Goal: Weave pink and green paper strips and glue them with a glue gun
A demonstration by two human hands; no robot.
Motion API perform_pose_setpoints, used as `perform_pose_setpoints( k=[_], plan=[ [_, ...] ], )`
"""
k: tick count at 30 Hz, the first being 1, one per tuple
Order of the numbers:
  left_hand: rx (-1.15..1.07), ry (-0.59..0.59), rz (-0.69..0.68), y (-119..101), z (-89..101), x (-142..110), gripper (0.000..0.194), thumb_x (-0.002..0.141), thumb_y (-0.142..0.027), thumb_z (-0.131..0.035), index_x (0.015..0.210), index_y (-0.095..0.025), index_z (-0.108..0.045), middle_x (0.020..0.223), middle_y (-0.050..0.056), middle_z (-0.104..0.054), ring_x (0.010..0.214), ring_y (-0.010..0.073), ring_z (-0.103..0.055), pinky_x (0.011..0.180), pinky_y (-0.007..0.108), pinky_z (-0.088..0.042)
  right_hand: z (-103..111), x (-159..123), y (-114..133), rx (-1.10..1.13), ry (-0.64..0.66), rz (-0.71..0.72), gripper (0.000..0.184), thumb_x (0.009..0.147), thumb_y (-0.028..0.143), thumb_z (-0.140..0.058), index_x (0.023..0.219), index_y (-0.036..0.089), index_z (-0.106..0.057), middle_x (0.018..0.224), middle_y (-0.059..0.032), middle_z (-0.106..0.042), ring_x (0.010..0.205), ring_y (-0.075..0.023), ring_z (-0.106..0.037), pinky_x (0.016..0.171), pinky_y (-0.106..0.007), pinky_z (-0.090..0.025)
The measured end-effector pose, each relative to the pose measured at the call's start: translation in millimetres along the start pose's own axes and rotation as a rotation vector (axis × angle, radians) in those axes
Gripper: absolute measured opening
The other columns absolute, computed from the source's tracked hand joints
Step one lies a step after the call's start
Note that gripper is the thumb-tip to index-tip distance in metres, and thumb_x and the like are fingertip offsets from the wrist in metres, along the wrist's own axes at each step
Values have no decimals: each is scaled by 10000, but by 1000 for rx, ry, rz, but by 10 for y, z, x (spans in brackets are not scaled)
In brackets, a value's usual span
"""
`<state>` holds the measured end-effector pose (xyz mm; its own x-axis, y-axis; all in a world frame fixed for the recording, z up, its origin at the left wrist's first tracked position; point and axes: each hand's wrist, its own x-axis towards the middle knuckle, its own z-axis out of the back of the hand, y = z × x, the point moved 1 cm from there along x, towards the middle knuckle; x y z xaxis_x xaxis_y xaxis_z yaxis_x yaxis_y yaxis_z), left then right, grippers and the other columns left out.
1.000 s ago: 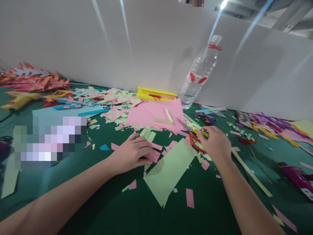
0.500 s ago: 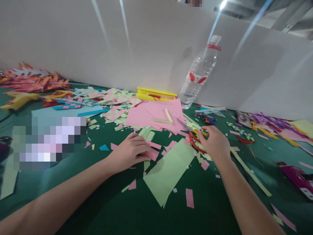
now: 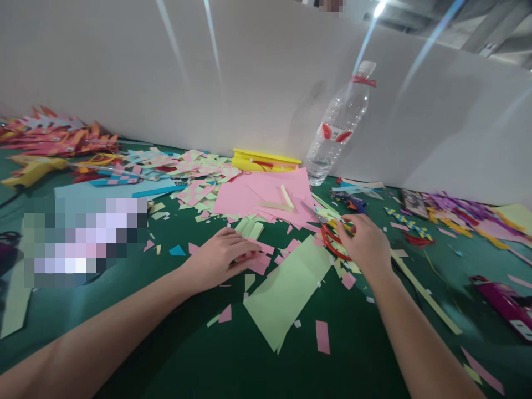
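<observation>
My left hand (image 3: 222,256) lies on the green table (image 3: 199,354), its fingers curled over some pink paper strips (image 3: 261,260) beside a large light-green sheet (image 3: 286,291). My right hand (image 3: 368,244) rests on red-handled scissors (image 3: 330,235), with its fingers bent around the handles. The scissor blades point away toward a stack of pink paper (image 3: 261,197). Small pink and green offcuts lie scattered around both hands.
A clear water bottle (image 3: 338,124) leans on the white wall behind a yellow box (image 3: 264,159). Woven paper pieces (image 3: 195,172) and a yellow glue gun (image 3: 31,169) lie left; purple and yellow strips (image 3: 461,213) and a magenta object (image 3: 505,302) lie right.
My left hand's fingers have shifted slightly over the pink strips. My right hand has edged a little farther onto the scissors. Nothing else has moved.
</observation>
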<state>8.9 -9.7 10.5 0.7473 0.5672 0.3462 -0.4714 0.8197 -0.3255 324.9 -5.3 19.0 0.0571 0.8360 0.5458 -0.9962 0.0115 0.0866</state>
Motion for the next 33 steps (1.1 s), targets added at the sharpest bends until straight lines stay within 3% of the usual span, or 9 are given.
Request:
perform_pose_setpoints(
  k=[9, 13, 18, 23, 27, 33],
  plan=[
    [40, -36, 43, -3, -6, -13, 371, 956, -270, -350, 1308, -190, -437, 866, 34, -676, 863, 175, -608, 833, 329, -419, -11, -8, -4, -3, -4, -6, 244, 835, 332, -457, 910, 164, -618, 898, -70, -641, 655, -166, -559, 565, -278, -400],
    [25, -63, 42, -9, -6, -16, 382, 943, -231, -361, 1320, -208, -419, 915, 30, -673, 874, 165, -611, 847, 325, -429, -10, -8, -3, 12, 20, -18, 246, 835, 341, -459, 916, 170, -617, 895, -66, -641, 635, -161, -560, 528, -274, -389],
    [-23, -82, 54, 22, -2, -17, 284, 940, -245, -391, 1171, -219, -555, 1069, 49, -658, 963, 174, -602, 852, 323, -428, -31, -6, -29, 17, -2, -14, 234, 829, 334, -462, 901, 176, -619, 883, -70, -643, 651, -171, -569, 539, -277, -398],
    [-88, -123, 77, 39, 22, -13, 189, 902, -282, -485, 929, -206, -655, 996, 37, -677, 896, 168, -624, 853, 331, -424, -53, -10, -54, 17, -10, -12, 234, 826, 334, -468, 908, 180, -624, 889, -63, -646, 655, -168, -569, 552, -274, -403],
    [-104, -205, 124, 52, 64, -11, 261, 914, -299, -444, 858, -192, -676, 896, 44, -699, 844, 175, -635, 809, 318, -444, -51, -3, -50, 21, -5, -24, 239, 823, 334, -461, 890, 178, -629, 871, -64, -645, 651, -167, -565, 549, -276, -396],
    [-206, -175, 335, 85, 142, -14, 405, 917, -345, -400, 662, -191, -675, 864, 41, -694, 765, 160, -630, 663, 247, -473, -15, -1, -4, 13, 40, -52, 244, 830, 338, -446, 881, 185, -629, 869, -59, -644, 626, -160, -559, 534, -276, -384]
  ],
)
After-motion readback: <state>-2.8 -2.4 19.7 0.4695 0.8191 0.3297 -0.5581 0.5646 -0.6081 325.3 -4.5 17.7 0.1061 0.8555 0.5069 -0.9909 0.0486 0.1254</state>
